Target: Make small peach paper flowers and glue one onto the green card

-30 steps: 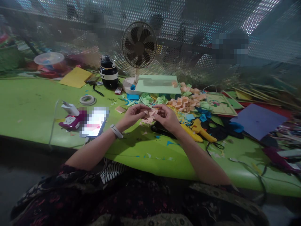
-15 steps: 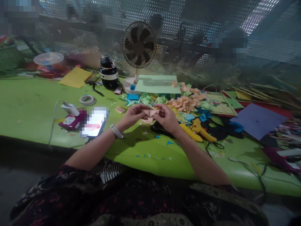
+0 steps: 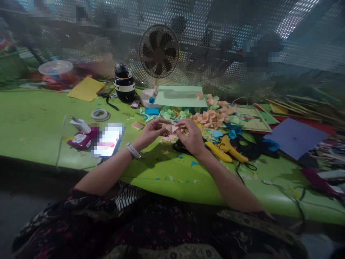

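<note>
My left hand (image 3: 151,132) and my right hand (image 3: 192,135) meet over the green table (image 3: 35,122), both pinched on a small folded piece of peach paper (image 3: 171,128). A white watch sits on my left wrist (image 3: 133,150). More peach paper pieces (image 3: 169,138) lie on the table just under my hands. A heap of folded peach and green paper shapes (image 3: 210,117) lies just beyond my right hand.
A yellow glue gun (image 3: 229,148) with a black cord lies right of my right hand. A phone (image 3: 107,139) and a pink gadget (image 3: 82,139) sit to the left, a tape roll (image 3: 100,114) behind them. A desk fan (image 3: 159,52), a dark bottle (image 3: 124,83) and purple card (image 3: 295,137) stand farther off.
My hands have stayed at the same spot; the fingers shifted slightly on the peach paper, and my right hand turned a little more over it.
</note>
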`<state>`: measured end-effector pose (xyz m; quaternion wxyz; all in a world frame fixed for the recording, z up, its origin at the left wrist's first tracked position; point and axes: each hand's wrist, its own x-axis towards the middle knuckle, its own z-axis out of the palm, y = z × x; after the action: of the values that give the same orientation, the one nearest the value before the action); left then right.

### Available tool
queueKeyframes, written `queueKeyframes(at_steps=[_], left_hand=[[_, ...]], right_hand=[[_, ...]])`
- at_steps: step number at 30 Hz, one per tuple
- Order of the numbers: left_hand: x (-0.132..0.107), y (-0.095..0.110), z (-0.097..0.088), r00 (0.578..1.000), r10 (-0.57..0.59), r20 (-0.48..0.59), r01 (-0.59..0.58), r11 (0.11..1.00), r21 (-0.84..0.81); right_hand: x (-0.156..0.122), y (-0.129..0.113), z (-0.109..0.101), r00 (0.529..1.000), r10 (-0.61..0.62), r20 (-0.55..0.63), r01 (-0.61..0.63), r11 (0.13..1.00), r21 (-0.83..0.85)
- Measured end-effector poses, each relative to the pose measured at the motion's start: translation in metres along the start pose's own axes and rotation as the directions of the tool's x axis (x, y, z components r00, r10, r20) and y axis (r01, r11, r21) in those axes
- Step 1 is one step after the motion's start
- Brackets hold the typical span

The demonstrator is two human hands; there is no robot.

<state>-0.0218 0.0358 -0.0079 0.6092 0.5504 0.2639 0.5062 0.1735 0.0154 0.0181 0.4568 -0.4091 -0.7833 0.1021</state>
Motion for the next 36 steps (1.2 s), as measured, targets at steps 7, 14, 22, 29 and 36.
queueKeyframes(at_steps=[7, 14, 22, 29, 36], left_hand=[[0.001, -0.001, 0.002, 0.995, 0.099, -0.028, -0.097, 0.993, 0.06], [-0.001, -0.001, 0.004, 0.98, 0.193, -0.056, -0.18, 0.967, 0.182], [-0.002, 0.0, 0.004, 0.977, 0.205, -0.053, -0.193, 0.966, 0.173], [-0.002, -0.004, 0.006, 0.939, 0.335, -0.081, -0.301, 0.912, 0.28], [-0.005, -0.012, 0.009, 0.95, 0.293, -0.108, -0.263, 0.938, 0.226]], right_hand=[[0.001, 0.007, 0.0, 0.982, -0.187, -0.027, 0.186, 0.981, -0.056], [0.0, 0.007, 0.002, 0.987, -0.156, -0.032, 0.154, 0.987, -0.048], [-0.003, 0.008, 0.004, 0.974, -0.211, -0.085, 0.198, 0.97, -0.138], [-0.004, 0.006, 0.006, 0.966, -0.218, -0.137, 0.202, 0.972, -0.12], [-0.009, 0.007, 0.013, 0.956, -0.231, -0.18, 0.218, 0.972, -0.092]])
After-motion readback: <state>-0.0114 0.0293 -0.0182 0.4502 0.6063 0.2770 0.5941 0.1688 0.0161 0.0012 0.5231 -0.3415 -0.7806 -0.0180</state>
